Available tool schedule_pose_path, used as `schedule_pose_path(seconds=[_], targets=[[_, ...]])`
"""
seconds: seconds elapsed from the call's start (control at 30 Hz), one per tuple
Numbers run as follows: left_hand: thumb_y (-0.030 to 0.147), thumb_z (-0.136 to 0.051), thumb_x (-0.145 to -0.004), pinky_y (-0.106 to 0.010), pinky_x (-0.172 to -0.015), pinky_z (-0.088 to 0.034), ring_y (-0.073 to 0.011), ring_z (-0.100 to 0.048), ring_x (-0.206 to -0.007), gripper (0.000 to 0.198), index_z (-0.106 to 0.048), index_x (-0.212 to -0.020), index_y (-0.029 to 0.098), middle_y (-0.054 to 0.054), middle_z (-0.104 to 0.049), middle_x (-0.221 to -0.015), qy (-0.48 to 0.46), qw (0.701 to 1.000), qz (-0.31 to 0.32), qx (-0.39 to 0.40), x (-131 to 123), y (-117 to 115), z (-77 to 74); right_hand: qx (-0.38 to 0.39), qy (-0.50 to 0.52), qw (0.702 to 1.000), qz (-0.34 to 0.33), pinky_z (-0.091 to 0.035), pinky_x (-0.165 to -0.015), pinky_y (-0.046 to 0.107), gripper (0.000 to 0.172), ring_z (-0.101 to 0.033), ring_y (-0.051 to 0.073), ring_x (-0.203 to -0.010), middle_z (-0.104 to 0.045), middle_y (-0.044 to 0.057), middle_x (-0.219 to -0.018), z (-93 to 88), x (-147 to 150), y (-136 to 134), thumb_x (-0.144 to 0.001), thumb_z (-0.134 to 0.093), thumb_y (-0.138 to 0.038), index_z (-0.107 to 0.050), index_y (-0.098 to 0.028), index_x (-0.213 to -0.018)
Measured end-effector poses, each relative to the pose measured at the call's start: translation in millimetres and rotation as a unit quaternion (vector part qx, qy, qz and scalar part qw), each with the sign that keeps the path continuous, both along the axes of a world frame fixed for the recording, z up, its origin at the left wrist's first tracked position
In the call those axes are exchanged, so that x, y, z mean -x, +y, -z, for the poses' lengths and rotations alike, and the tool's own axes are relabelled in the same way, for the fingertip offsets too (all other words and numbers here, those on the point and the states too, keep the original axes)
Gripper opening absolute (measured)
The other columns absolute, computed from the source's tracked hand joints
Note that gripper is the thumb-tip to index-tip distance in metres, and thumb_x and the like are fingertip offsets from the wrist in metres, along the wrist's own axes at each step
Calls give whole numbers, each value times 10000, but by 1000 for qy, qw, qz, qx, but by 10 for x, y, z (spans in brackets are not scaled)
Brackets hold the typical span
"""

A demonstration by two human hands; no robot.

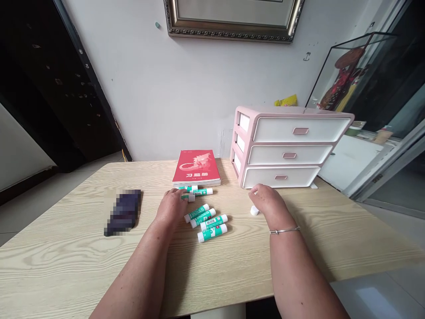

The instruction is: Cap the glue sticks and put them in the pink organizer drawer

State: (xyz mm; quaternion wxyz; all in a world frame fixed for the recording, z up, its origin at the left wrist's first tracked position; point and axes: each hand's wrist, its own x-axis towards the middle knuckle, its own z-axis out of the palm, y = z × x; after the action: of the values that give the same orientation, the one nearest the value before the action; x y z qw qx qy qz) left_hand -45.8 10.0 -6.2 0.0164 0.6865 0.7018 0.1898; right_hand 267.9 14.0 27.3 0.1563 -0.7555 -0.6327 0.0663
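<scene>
While left hand (172,206) is partly covering rear glue sticks (203,192) on tabletop (239,266), before red book (196,167), and right hand (268,201) is curving beside white cap (254,210), both fingers' grip untellable, any bump could be sending round sticks rolling.

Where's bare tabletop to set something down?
Free: table nearside of the dark blurred object; near patch between the forearms; gap between the glue sticks and white cap. Crowded: around the left hand, sticks just before the red book.

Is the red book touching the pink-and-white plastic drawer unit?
Apart: the head view shows pale tabletop between the red book and drawer unit.
</scene>
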Motion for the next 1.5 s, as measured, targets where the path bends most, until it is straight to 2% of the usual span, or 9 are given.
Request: schedule_pose_path(seconds=[0.17, 0.33, 0.5, 0.6, 0.8, 0.9, 1.1, 1.37, 1.5], targets=[[441, -524, -900, -318, -796, -467, -262, -636, -1017, 315, -719, -1044, 240, -80, -700, -1090, -41, 999, -6, -28, -108, -162, -178, 49, -63, 996, -38, -381, -681, 300, 246, -651, 253, -941, -728, 122, -1017, -6, 27, -45, -806, -627, -337, -714, -173, -967], [558, -557, -852, -282, -644, -418, -216, -663, -843, 369, -714, -1021, 269, -48, -717, -1071, -48, 994, 60, 71, -205, -233, -192, 91, -77, 992, -49, -392, -700, 301, 309, -655, 256, -973, -719, 128, -1075, -20, 74, -69, -801, -669, -340, -693, -165, -1055], [537, -534, -857, -283, -601, -375, -217, -662, -757, 341, -736, -925, 271, -40, -752, -880, -37, 982, 106, 152, -245, -231, -144, 88, -62, 990, -88, -399, -722, 277, 253, -656, 228, -983, -724, 111, -1071, 16, 191, -92, -788, -662, -184, -707, -174, -1037], [471, -515, -870, -282, -586, -352, -213, -650, -701, 306, -740, -857, 264, -40, -745, -778, -35, 979, 127, 159, -245, -232, -155, 81, -44, 989, -119, -414, -746, 260, 259, -656, 207, -1001, -727, 89, -1077, 33, 304, -126, -789, -636, -123, -714, -192, -1026], [365, -560, -834, -281, -602, -366, -213, -650, -685, 213, -746, -815, 264, -43, -747, -776, -44, 978, 144, 143, -239, -228, -125, -12, 89, 972, -216, -450, -899, 279, 306, -646, 193, -1044, -715, 88, -1114, 107, 571, -155, -828, -584, -89, -713, -183, -1088], [361, -604, -812, -292, -642, -394, -234, -664, -746, 176, -734, -801, 242, -65, -748, -836, -43, 980, 147, 126, -276, -225, -95, -54, 216, 946, -235, -487, -844, 290, 301, -660, 175, -922, -724, 76, -1037, 190, 717, -133, -857, -578, -148, -701, -173, -1130], [297, -530, -878, -313, -710, -407, -267, -660, -904, 199, -675, -968, 195, -111, -723, -1000, -50, 984, 143, 92, -322, -222, -126, -65, 386, 892, -225, -490, -656, 270, 313, -588, 143, -664, -690, 27, -776, 306, 900, -86, -825, -579, -207, -704, -147, -1106], [364, -466, -922, -286, -699, -419, -195, -600, -810, 213, -565, -1020, 203, -33, -668, -905, -204, 963, 163, 60, -310, -220, -141, -99, 510, 830, -205, -509, -613, 257, 418, -606, 151, -761, -693, 87, -1023, 362, 961, -76, -813, -598, -339, -635, -150, -1184], [326, -477, -892, -287, -718, -457, -182, -596, -803, 238, -551, -1076, 194, -34, -655, -929, -267, 942, 182, 91, -355, -251, -191, -132, 507, 831, -185, -534, -642, 282, 389, -627, 176, -815, -694, 85, -1006, 389, 979, -76, -851, -580, -350, -629, -161, -1188]])
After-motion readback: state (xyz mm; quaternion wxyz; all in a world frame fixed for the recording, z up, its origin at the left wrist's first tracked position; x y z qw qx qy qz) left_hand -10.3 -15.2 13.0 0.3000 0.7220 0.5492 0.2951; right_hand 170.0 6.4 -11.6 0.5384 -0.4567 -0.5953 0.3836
